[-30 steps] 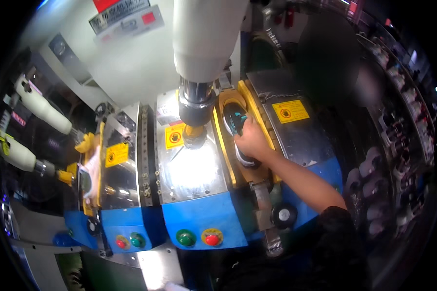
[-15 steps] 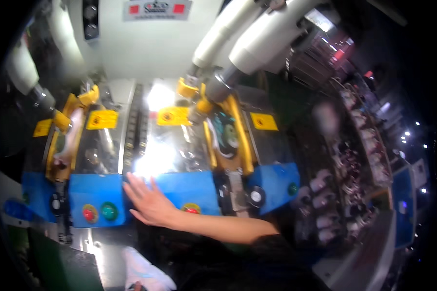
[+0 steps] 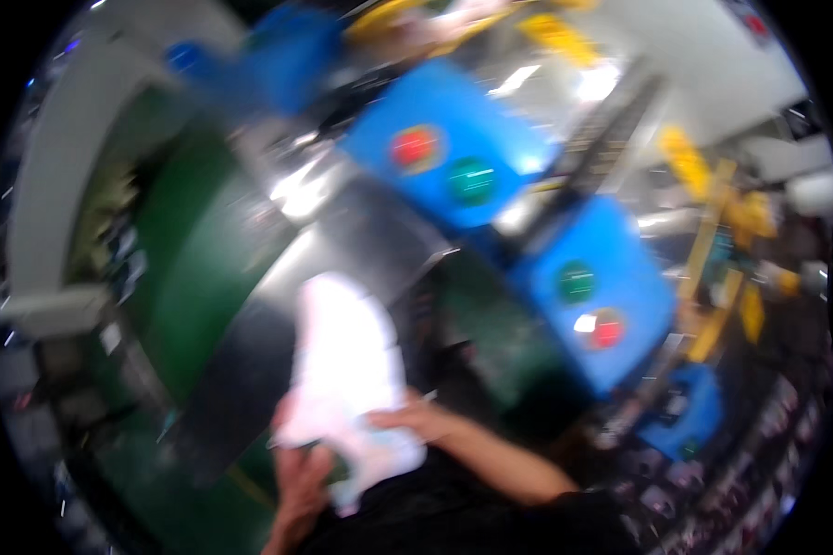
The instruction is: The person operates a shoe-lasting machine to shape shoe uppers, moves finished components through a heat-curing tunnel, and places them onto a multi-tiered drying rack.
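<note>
A pale white-pink shoe [image 3: 347,356], blurred and overlit, is held in front of my body above a dark metal shelf [image 3: 361,222]. My left hand [image 3: 301,472] grips its lower left end from below, with the fingers partly hidden by the shoe. On the shoe's right side, my right hand [image 3: 412,416] has its thumb and fingers closed on the edge near the opening.
The machine's blue panel [image 3: 416,102] carries a red button [image 3: 413,146] and a green button [image 3: 470,181]. A second blue panel [image 3: 611,268] stands farther right. Beyond it, a dark shoe [image 3: 718,250] sits between yellow guards. Green floor [image 3: 190,240] shows at left.
My view has swung left and down. My right hand has left the blue panels and now grips the pale shoe, which was low in the picture before. My left hand is now plainly visible.
</note>
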Tool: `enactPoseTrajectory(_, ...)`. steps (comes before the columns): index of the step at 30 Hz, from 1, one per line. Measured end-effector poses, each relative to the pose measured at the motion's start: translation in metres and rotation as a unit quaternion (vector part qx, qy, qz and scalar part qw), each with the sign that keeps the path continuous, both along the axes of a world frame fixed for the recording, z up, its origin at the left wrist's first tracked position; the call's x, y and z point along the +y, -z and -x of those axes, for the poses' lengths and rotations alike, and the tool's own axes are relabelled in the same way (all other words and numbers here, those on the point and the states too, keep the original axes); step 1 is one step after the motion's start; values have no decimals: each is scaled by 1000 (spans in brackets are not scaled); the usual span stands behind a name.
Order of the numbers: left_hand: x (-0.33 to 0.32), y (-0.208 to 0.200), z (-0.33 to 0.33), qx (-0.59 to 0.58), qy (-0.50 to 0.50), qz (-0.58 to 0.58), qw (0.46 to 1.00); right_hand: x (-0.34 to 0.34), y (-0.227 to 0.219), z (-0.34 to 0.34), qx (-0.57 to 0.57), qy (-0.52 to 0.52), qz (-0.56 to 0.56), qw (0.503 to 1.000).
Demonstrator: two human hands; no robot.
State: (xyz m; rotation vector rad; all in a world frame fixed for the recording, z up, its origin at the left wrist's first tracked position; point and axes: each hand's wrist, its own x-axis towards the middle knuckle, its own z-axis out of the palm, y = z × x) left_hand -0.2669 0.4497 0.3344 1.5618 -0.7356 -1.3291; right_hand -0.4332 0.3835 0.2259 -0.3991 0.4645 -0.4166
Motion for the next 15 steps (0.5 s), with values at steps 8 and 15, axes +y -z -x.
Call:
enactPoseTrajectory(8, -73, -23, -69, -197, 265, 300, 895, 22, -17, -47, -50, 0, -230, 972)
enactPoseTrajectory(15, -117, -16, -112, -32, 324, 205, 923, 57, -20, -132, -163, 250, -256, 919)
